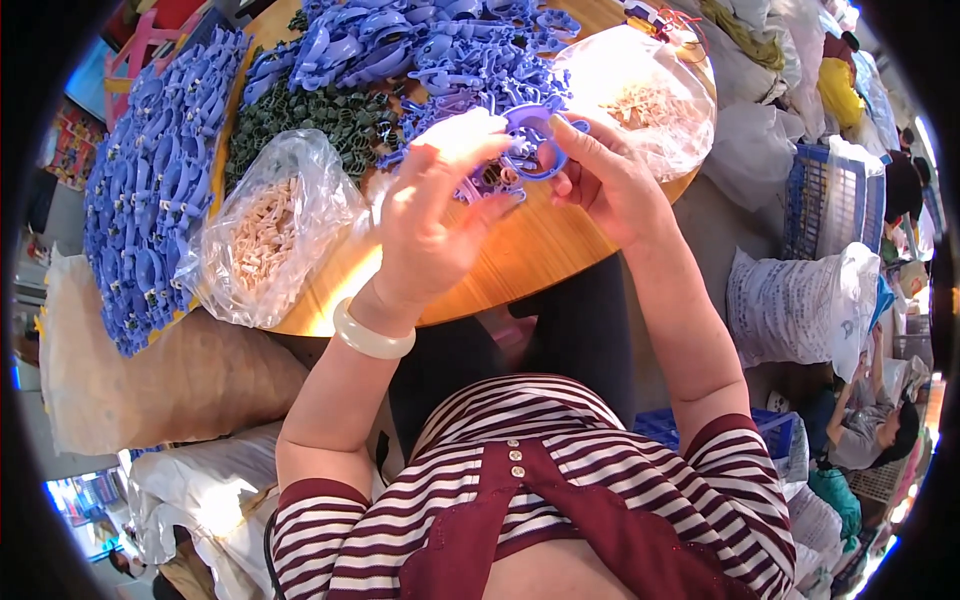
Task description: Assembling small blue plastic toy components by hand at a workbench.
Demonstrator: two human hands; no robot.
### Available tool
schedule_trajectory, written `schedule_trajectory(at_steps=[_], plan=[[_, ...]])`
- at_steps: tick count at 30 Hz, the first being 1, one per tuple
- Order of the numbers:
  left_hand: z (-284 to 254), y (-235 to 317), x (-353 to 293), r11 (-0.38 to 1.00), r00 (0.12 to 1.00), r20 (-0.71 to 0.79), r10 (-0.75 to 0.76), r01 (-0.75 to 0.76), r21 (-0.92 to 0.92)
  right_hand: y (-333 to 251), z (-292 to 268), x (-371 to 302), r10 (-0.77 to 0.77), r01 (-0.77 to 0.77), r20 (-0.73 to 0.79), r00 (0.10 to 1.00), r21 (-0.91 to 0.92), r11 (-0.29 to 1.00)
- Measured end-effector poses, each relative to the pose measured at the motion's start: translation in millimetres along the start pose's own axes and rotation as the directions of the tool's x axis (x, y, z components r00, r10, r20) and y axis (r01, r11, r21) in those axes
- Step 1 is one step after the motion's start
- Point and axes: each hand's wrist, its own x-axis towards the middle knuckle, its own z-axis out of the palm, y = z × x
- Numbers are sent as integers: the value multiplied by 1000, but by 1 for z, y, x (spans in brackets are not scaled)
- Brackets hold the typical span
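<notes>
A violet-blue plastic ring-shaped piece [535, 110] is held up over the near part of the round table. My right hand [618, 185] pinches its right side between thumb and fingers. My left hand [432, 205], partly washed out by bright light, is just left of the ring. Its thumb and fingers are apart, and I see nothing clearly gripped in it. Beyond the hands lies a heap of blue plastic parts [385, 45]. Dark green small parts [300, 130] are piled to its left. A clear bag of small beige pieces [265, 235] sits near my left forearm.
Another clear bag with beige pieces [645, 105] lies at the table's right. Rows of blue pieces cover a board [160, 180] on the left. Sacks [790, 305] and a blue crate [808, 205] stand on the floor at right. A person in grey [862, 437] is farther off.
</notes>
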Motion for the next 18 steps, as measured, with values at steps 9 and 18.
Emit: schedule_trajectory(at_steps=[9, 18], plan=[[7, 5, -4, 995, 985, 174, 4, -22, 99, -3, -6, -6, 67, -82, 63, 996, 264, 961], [-3, -7, -6, 413, 728, 325, -603, 634, -654, -10, 2, -12, -10, -15, -88, 996, -273, 962]])
